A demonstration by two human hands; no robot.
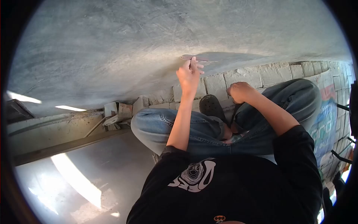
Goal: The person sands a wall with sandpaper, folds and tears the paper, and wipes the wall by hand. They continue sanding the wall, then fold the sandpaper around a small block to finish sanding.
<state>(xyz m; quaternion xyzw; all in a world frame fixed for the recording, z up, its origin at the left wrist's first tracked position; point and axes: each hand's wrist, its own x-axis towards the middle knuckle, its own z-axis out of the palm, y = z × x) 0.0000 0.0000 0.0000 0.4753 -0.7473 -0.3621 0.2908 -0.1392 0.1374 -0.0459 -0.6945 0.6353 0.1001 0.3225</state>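
My left hand [189, 74] is raised and closed on the handle of a small plastering trowel [194, 58]. The blade lies flat against the grey plastered wall [112, 48], just above the line where bare bricks [246, 76] begin. My right hand [240, 92] is a closed fist resting on my right knee, with nothing visible in it. I am squatting in blue jeans [291, 97] and a black T-shirt, close to the wall.
A black clog [212, 105] shows between my knees. Broken blocks and a tool with a long handle [113, 115] lie at the wall's base on the left. A blue printed sack [329, 119] and more brickwork are on the right. Sunlit floor lies lower left.
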